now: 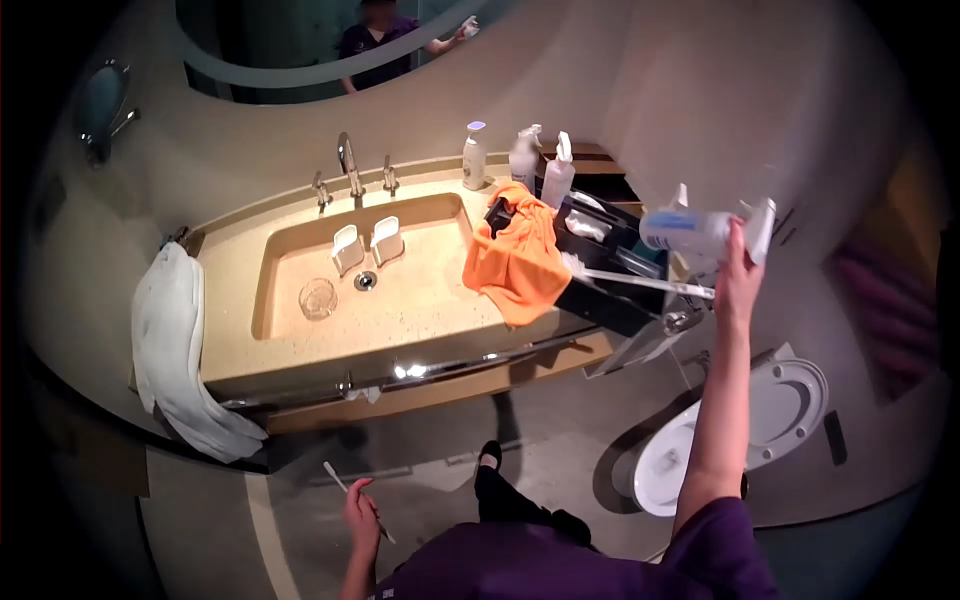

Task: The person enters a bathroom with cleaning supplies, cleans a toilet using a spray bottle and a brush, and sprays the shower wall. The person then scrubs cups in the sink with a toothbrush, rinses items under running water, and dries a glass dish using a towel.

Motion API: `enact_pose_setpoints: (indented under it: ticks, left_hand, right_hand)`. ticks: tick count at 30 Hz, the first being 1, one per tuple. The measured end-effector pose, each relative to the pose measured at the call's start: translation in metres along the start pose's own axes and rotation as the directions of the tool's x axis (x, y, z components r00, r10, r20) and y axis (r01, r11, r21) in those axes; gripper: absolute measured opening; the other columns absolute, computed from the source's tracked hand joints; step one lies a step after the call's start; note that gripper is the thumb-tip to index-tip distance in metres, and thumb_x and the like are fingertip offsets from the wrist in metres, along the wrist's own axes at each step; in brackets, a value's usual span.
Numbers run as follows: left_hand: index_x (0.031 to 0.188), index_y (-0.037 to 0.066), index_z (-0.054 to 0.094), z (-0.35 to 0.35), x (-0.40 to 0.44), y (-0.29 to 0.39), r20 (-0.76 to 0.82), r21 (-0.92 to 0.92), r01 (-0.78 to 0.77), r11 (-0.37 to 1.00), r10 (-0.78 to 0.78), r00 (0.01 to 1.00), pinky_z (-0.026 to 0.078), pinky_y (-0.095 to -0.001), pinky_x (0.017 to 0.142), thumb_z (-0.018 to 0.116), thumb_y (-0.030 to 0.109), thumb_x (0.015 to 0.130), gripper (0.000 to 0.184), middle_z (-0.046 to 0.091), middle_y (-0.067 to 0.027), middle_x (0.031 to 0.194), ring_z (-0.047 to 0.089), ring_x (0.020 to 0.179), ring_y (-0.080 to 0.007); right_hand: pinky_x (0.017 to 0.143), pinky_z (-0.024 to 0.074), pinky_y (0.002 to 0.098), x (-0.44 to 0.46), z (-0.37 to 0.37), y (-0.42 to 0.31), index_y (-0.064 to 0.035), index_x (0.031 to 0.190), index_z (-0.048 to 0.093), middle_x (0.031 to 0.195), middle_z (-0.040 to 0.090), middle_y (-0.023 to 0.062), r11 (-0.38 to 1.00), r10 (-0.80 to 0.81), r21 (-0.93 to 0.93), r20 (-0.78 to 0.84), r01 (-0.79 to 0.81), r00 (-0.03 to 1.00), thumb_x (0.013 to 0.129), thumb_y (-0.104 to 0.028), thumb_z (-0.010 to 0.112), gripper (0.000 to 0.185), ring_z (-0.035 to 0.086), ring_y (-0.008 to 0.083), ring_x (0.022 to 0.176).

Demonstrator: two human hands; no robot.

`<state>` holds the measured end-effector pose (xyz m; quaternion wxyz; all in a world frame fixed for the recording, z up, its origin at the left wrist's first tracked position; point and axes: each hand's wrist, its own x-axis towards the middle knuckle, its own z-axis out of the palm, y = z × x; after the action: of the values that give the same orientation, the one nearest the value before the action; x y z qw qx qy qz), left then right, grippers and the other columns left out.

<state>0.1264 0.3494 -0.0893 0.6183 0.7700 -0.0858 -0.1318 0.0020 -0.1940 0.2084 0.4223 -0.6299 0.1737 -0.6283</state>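
Observation:
My right hand [739, 262] is closed around the neck of a clear spray bottle [687, 231], which lies nearly sideways in the air with its base to the left. Below the bottle is a black caddy [605, 300] on the counter's right end, holding a white-handled brush [640, 282] and other items. An orange cloth [520, 262] hangs over the caddy's left side and the sink's edge. Low in the view, my left hand [362, 510] is closed on a thin white stick-like tool [350, 495], held away from the counter.
The sink [290, 255] holds two white containers [367, 244] and a glass dish [318, 298]. Bottles [474, 158] stand behind the cloth. A white towel [170, 340] drapes over the counter's left end. An open toilet [665, 465] is at the lower right. A mirror [290, 75] reflects a person.

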Motion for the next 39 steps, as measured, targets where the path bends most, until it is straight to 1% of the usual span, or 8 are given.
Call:
enact_pose_setpoints:
  ticks: [13, 17, 20, 25, 26, 30, 34, 39]
  left_hand:
    - [0.113, 0.007, 0.054, 0.08, 0.124, 0.131, -0.049, -0.047, 0.084, 0.995, -0.086, 0.995, 0.029, -0.0173, 0.048, 0.034, 0.007, 0.093, 0.028, 0.045, 0.0035, 0.066, 0.037, 0.054, -0.0034]
    - [0.116, 0.001, 0.051, 0.106, 0.176, 0.165, -0.037, -0.166, -0.024, 0.986, 0.018, 0.999, 0.04, -0.0207, 0.073, 0.035, 0.009, 0.094, 0.028, 0.055, -0.0025, 0.084, 0.049, 0.078, -0.0087]
    - [0.116, 0.001, 0.05, 0.137, 0.211, 0.19, 0.045, -0.283, -0.046, 0.958, 0.061, 0.997, 0.042, -0.0258, 0.083, 0.035, 0.013, 0.093, 0.029, 0.059, -0.0063, 0.093, 0.054, 0.086, -0.0128]
    - [0.104, 0.004, 0.057, 0.202, 0.247, 0.219, 0.448, -0.214, -0.151, 0.965, 0.235, 0.863, 0.039, -0.0277, 0.089, 0.033, 0.009, 0.09, 0.028, 0.059, -0.0064, 0.094, 0.056, 0.093, -0.0144]
    - [0.103, 0.007, 0.058, 0.204, 0.247, 0.236, 0.598, -0.043, 0.188, 0.981, -0.125, 0.792, 0.039, -0.0304, 0.089, 0.036, 0.008, 0.089, 0.026, 0.057, -0.0054, 0.096, 0.054, 0.097, -0.0169]
    - [0.112, 0.006, 0.057, 0.179, 0.296, 0.216, 0.76, -0.11, -0.545, 0.831, 0.423, 0.492, 0.042, -0.0345, 0.09, 0.042, 0.011, 0.09, 0.027, 0.058, -0.0131, 0.109, 0.056, 0.101, -0.0218]
    - [0.115, 0.002, 0.052, 0.091, 0.412, 0.163, 0.174, 0.005, 0.015, 1.0, -0.016, 0.985, 0.047, -0.0284, 0.075, 0.054, 0.014, 0.086, 0.031, 0.06, -0.0118, 0.095, 0.057, 0.081, -0.0197]
    - [0.099, -0.001, 0.059, 0.041, 0.565, 0.019, 0.037, 0.432, -0.211, 0.877, 0.217, 0.975, 0.047, -0.0305, 0.072, 0.056, 0.026, 0.086, 0.031, 0.06, -0.014, 0.089, 0.057, 0.075, -0.0186]
  right_hand:
    - [0.057, 0.0374, 0.0267, 0.12, 0.03, 0.276, -0.0008, 0.095, 0.052, 0.073, 0.05, 0.0003, 0.83, 0.32, -0.543, 0.278, -0.126, 0.906, 0.087, -0.028, 0.057, 0.029, 0.043, 0.0094, 0.065]
    - [0.078, 0.0431, 0.0271, 0.084, 0.041, 0.217, 0.0022, 0.118, 0.047, 0.108, 0.054, 0.0106, 0.615, -0.138, -0.728, 0.277, 0.302, 0.951, 0.09, -0.025, 0.054, 0.04, 0.053, 0.0165, 0.094]
    - [0.084, 0.0415, 0.0271, 0.009, 0.097, 0.124, -0.0006, 0.127, 0.041, 0.121, 0.047, 0.0123, 0.914, 0.038, -0.401, 0.219, 0.054, 0.975, 0.091, -0.011, 0.05, 0.039, 0.052, 0.0172, 0.101]
    - [0.072, 0.0462, 0.0282, -0.143, 0.191, 0.096, -0.0047, 0.118, 0.045, 0.099, 0.058, 0.0135, 0.906, 0.402, -0.318, 0.853, -0.281, 0.332, 0.085, -0.011, 0.056, 0.036, 0.058, 0.016, 0.081]
    - [0.064, 0.046, 0.0272, -0.163, 0.197, 0.106, -0.002, 0.112, 0.045, 0.086, 0.059, 0.0115, 0.828, 0.504, -0.382, 0.827, -0.41, 0.248, 0.087, -0.013, 0.054, 0.029, 0.058, 0.0144, 0.073]
    - [0.045, 0.0298, 0.0199, -0.183, 0.211, 0.145, -0.0095, 0.109, 0.047, 0.064, 0.04, -0.0043, 0.502, 0.717, -0.36, 0.682, -0.787, 0.145, 0.094, -0.021, 0.041, 0.02, 0.036, 0.0043, 0.052]
    - [0.044, 0.0265, 0.0175, -0.145, 0.241, 0.14, -0.0103, 0.118, 0.046, 0.062, 0.034, -0.0062, 0.518, 0.807, -0.412, 0.525, -0.75, 0.269, 0.097, -0.025, 0.037, 0.028, 0.032, 0.0027, 0.051]
    - [0.053, 0.0324, 0.0165, -0.165, 0.3, 0.156, -0.0041, 0.12, 0.048, 0.07, 0.041, -0.0036, 0.646, 0.743, -0.483, 0.574, -0.592, 0.342, 0.095, -0.019, 0.04, 0.03, 0.038, 0.0035, 0.058]
